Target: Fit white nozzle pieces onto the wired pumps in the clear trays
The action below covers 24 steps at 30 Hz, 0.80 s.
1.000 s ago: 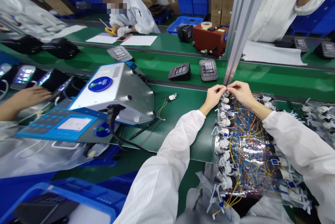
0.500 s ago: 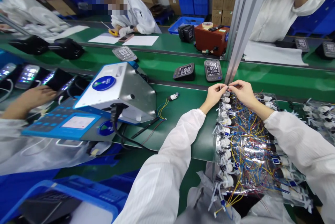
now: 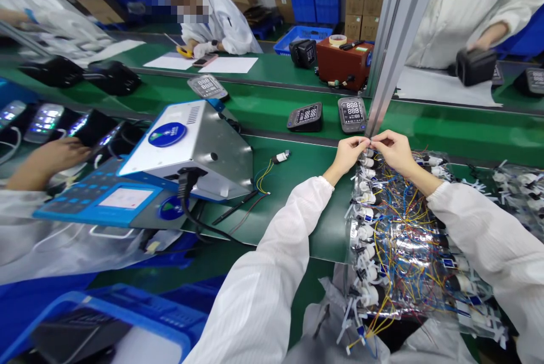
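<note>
A clear plastic bag (image 3: 408,250) full of small white parts with blue, yellow and red wires lies on the green bench in front of me. My left hand (image 3: 349,154) and my right hand (image 3: 393,148) meet at the bag's far top edge, both pinched on the plastic there, fingertips almost touching. White sleeves cover both my arms. One loose white part with wires (image 3: 278,158) lies on the bench left of my left hand.
A blue and silver test machine (image 3: 170,160) stands at left, beside a co-worker's hand (image 3: 55,155). Two black display units (image 3: 305,116) (image 3: 352,113) sit on the green conveyor beyond. An aluminium post (image 3: 389,41) rises just behind my hands. Another bag of parts (image 3: 518,188) lies at right.
My hands have stayed pinched on the bag's top edge. The display units on the conveyor have drifted to the right. A person at the back right has lowered an arm onto a black device.
</note>
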Motion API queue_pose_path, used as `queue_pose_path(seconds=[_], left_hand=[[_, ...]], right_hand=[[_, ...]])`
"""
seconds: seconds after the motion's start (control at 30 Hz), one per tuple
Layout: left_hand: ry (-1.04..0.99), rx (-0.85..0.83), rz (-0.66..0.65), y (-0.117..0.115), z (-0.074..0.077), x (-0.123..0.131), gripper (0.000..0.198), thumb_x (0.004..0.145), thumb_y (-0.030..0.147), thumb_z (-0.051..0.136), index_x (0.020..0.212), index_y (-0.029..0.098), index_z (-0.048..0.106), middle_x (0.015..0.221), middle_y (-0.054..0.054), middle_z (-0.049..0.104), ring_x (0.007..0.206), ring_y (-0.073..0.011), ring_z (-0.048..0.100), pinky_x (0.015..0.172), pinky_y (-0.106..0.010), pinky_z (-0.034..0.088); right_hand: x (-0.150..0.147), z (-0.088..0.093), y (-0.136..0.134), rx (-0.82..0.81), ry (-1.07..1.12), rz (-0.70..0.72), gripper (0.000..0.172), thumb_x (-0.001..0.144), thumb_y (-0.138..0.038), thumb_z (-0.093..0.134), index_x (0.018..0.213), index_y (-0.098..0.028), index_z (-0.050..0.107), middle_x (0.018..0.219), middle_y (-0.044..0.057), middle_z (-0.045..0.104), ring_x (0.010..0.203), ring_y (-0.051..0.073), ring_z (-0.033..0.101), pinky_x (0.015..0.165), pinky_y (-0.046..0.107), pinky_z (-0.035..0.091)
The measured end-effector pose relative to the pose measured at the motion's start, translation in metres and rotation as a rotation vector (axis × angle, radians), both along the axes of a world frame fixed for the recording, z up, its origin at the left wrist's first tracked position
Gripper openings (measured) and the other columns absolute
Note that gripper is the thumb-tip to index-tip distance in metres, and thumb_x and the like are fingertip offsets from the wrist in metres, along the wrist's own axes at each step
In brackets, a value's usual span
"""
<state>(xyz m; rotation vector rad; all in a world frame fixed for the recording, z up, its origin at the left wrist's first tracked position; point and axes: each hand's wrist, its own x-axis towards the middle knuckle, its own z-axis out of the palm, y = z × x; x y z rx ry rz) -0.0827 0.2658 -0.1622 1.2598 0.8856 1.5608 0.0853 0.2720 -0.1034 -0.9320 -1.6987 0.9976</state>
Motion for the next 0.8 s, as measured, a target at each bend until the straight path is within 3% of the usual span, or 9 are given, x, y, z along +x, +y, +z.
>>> queue_pose_path(seconds=[0.1, 0.23, 0.47, 0.6, 0.8], left_hand=[[-0.028, -0.001, -0.026, 0.000, 0.001, 0.000, 0.037, 0.083, 0.051, 0.082, 0.090, 0.014, 0.080, 0.079, -0.004, 0.075, 0.069, -0.0120, 0.063, 0.068, -0.025, 0.050], [0.079, 0.035, -0.007, -0.003, 0.002, -0.001, 0.037, 0.087, 0.050, 0.078, 0.093, 0.014, 0.080, 0.077, -0.004, 0.075, 0.067, -0.0128, 0.065, 0.068, -0.026, 0.051], [0.515, 0.474, 0.201, -0.006, 0.006, -0.016, 0.021, 0.098, 0.036, 0.069, 0.100, 0.019, 0.080, 0.098, -0.009, 0.080, 0.091, -0.0195, 0.074, 0.086, -0.035, 0.056], [0.707, 0.597, 0.243, -0.005, 0.004, -0.018, 0.021, 0.102, 0.033, 0.062, 0.102, 0.019, 0.078, 0.100, -0.010, 0.081, 0.097, -0.0213, 0.074, 0.094, -0.041, 0.056], [0.730, 0.596, 0.299, -0.009, -0.001, -0.007, 0.025, 0.105, 0.031, 0.056, 0.103, 0.017, 0.076, 0.100, -0.012, 0.080, 0.096, -0.0217, 0.073, 0.092, -0.041, 0.056]], right_hand=[[-0.002, 0.004, 0.001, -0.028, 0.014, 0.014, 0.025, 0.079, -0.044, 0.084, 0.085, -0.022, 0.074, 0.085, 0.006, 0.077, 0.080, 0.024, 0.074, 0.082, 0.040, 0.063], [0.001, 0.005, 0.003, -0.185, 0.093, 0.043, 0.031, 0.072, -0.044, 0.089, 0.084, -0.020, 0.074, 0.075, 0.004, 0.075, 0.071, 0.020, 0.071, 0.075, 0.036, 0.062], [0.008, 0.008, 0.002, -0.368, 0.193, 0.081, 0.041, 0.062, -0.045, 0.097, 0.083, -0.018, 0.076, 0.072, 0.004, 0.073, 0.067, 0.018, 0.070, 0.071, 0.032, 0.062], [0.009, 0.008, 0.002, -0.366, 0.196, 0.092, 0.043, 0.059, -0.046, 0.098, 0.082, -0.018, 0.075, 0.071, 0.004, 0.073, 0.066, 0.017, 0.070, 0.070, 0.032, 0.062], [0.006, 0.004, -0.001, -0.337, 0.183, 0.081, 0.036, 0.064, -0.043, 0.094, 0.081, -0.018, 0.074, 0.071, 0.003, 0.073, 0.066, 0.017, 0.069, 0.071, 0.032, 0.061]])
